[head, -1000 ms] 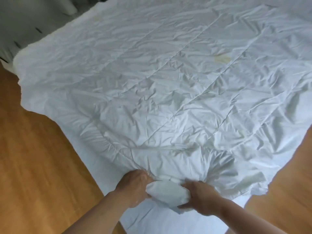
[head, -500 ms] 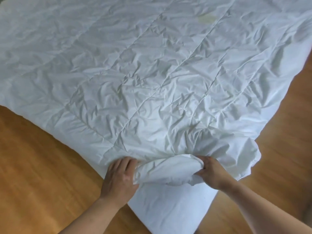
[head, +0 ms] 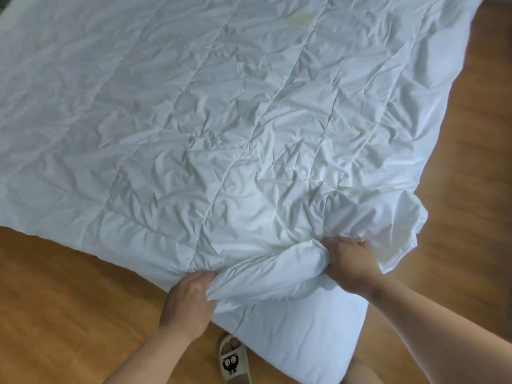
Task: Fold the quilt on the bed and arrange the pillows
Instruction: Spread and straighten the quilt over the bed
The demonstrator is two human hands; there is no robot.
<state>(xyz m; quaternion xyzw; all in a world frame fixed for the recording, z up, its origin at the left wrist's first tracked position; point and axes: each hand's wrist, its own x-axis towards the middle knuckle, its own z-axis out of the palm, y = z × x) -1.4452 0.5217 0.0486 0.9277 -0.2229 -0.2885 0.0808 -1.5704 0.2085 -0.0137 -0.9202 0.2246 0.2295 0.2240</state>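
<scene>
A: Any print or lettering to read?

B: Only on the slipper [head: 235,361], at 6 o'clock on the wooden floor [head: 69,300]. Its strap carries a black cartoon figure with big round eyes. There is also a yellowish stain [head: 299,18] on the cloth near 12 o'clock.

A: Where does the quilt [head: 221,134] lie?

B: It is spread flat and wrinkled over the bed [head: 304,328] and fills most of the view. Its near edge hangs over the mattress side, and one loose corner [head: 410,217] flops out at 4 o'clock.

A: And the left hand [head: 188,303]?

B: It is at 7 o'clock, knuckles up, with the forearm coming in from the bottom edge. The fingers curl tightly round the left end of a bunched roll [head: 271,275] of the quilt's near edge, gripping it.

A: The right hand [head: 350,264]?

B: It is at 5 o'clock, with the arm reaching in from the lower right corner. Its fingers are bent and dug into the right end of the same roll, clutching the fabric. The roll stretches between the two hands, just above the mattress side.
</scene>
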